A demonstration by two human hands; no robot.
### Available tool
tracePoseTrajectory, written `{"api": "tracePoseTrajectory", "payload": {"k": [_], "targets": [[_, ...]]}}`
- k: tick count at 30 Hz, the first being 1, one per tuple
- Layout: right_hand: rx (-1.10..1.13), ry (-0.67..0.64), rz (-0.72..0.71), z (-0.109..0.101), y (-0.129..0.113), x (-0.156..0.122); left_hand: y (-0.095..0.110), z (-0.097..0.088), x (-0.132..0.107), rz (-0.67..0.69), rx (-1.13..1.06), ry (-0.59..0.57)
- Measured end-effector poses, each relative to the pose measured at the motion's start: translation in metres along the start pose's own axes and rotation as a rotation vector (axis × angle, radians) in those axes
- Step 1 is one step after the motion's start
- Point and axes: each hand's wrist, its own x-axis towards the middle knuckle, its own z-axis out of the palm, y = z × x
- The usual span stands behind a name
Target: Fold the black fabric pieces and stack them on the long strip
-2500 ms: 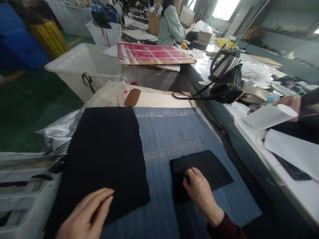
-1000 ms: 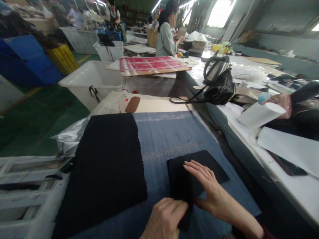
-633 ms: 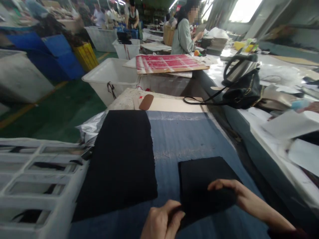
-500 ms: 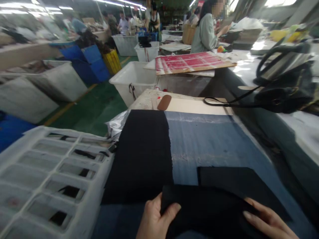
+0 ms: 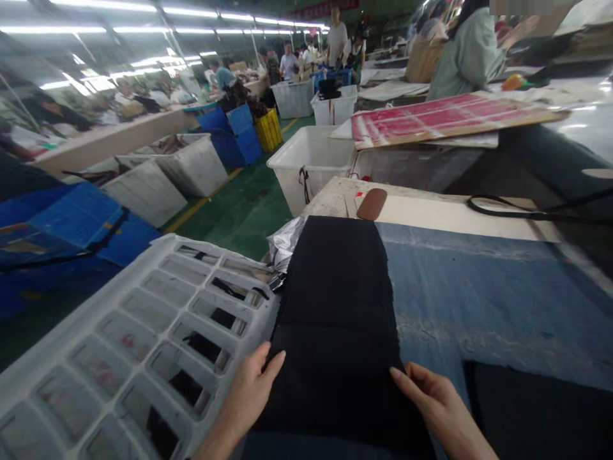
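A flat black fabric piece [image 5: 345,383] spans both hands, low over a long black strip [image 5: 340,275] on the blue work surface [image 5: 479,287]. My left hand [image 5: 249,390] grips its left edge, thumb uppermost and the other fingers partly hidden. At the opposite edge, my right hand [image 5: 435,399] pinches it between thumb and fingers. The held piece nearly lines up with the strip, and a faint crosswise line marks its far edge. To the right of my right hand lies another black piece [image 5: 541,409], cut off by the frame.
A white slotted crate [image 5: 138,313] stands close on the left. Beyond the surface are a pale board [image 5: 445,214], a brown rounded piece [image 5: 372,204] and a white bin [image 5: 306,166]. Blue boxes [image 5: 96,217] stand far left. A person in a pale green top [image 5: 464,61] works behind.
Both hands have moved the black piece leftward from near the other black piece onto the black strip. The piece now lies flatter. The camera view has turned left.
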Motion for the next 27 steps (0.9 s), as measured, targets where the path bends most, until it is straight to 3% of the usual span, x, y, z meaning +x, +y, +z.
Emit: {"api": "tracePoseTrajectory", "payload": {"k": [5,8,19,27], "targets": [[-0.391,0.083,-0.128,0.006,0.008,0.028,-0.014,0.003,0.026,0.028,0.135,-0.062],[-0.530,0.129,-0.126,0.007,0.017,0.032,-0.017,0.005,0.033,0.016,0.159,-0.067],[-0.544,0.111,0.006,0.005,0.029,0.033,-0.016,0.004,0.037,-0.075,0.039,-0.080],[-0.463,0.164,-0.038,0.009,0.020,0.031,-0.021,0.006,0.041,-0.062,0.049,-0.111]]}}
